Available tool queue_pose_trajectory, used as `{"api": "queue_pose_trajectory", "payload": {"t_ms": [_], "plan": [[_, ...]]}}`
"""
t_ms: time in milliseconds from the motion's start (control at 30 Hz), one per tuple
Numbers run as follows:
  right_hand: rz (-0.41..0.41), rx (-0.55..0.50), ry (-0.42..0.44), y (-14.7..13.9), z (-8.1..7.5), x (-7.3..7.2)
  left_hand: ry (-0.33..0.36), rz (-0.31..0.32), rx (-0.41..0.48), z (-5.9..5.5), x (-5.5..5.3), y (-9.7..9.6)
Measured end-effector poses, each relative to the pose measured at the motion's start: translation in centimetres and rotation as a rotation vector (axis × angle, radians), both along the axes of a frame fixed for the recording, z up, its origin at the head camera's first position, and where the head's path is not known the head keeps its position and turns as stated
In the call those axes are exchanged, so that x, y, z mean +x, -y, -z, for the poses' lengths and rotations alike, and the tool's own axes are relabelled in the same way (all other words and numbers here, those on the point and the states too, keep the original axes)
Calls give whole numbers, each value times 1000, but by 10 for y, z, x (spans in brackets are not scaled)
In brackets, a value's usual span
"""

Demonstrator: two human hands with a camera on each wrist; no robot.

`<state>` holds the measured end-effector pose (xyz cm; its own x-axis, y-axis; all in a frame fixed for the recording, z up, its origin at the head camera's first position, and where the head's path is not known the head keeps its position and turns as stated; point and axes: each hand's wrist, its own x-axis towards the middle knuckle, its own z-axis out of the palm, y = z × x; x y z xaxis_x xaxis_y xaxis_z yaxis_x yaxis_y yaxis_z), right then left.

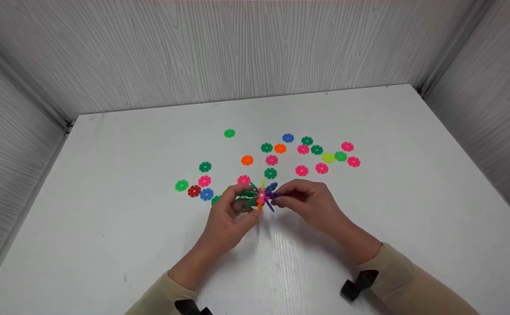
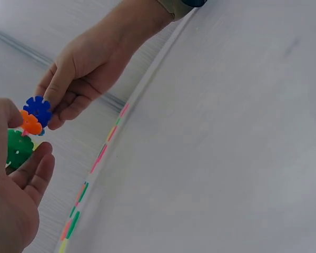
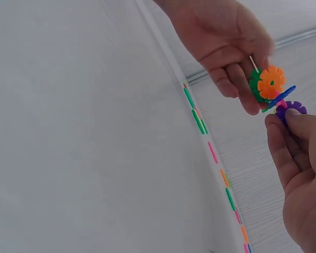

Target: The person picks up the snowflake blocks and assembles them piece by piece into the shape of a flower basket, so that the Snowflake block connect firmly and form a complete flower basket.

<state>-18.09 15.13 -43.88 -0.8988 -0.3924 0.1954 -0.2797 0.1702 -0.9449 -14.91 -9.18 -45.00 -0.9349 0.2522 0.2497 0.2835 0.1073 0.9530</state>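
Both hands meet over the table around a cluster of interlocked plastic flower discs, with a pink disc at its centre and notched discs fanning out in several colours. My left hand grips its left side, fingers around green discs and thumb by an orange disc. From the right, my right hand pinches a purple disc between thumb and index finger, right at the cluster's edge. A blue disc stands beside the purple one. In the left wrist view, a green disc shows against the left fingers.
Loose flower discs lie scattered flat on the white table beyond the hands, among them a dark red disc, a light green disc and a yellow-green disc. Wood-grain panels rise behind and at both sides.
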Motion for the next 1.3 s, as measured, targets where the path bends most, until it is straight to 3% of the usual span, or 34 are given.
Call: {"api": "queue_pose_trajectory", "payload": {"t_ms": [133, 333, 500, 733, 933, 1167, 1300], "plan": [[-16, 18, 1, 2, 1, 1, 44, -9, -23, 1, -1, 0], [-74, 46, -60, 2, 2, 1, -10, -59, -147, 2, -1, 0], [-122, 76, -94, 0, 3, 0, -9, -53, -161, 2, -2, 1], [-116, 118, -75, -2, 1, -1, 54, 1, -85, -2, -2, 2], [-109, 70, -17, -3, 0, -2, 130, 44, 40, -2, -3, 3], [-123, 81, -31, -7, -2, -5, 209, 22, 131, -2, -5, 6], [-17, 116, -51, -30, -6, -21, 219, -1, 141, -2, -6, 6]]}}
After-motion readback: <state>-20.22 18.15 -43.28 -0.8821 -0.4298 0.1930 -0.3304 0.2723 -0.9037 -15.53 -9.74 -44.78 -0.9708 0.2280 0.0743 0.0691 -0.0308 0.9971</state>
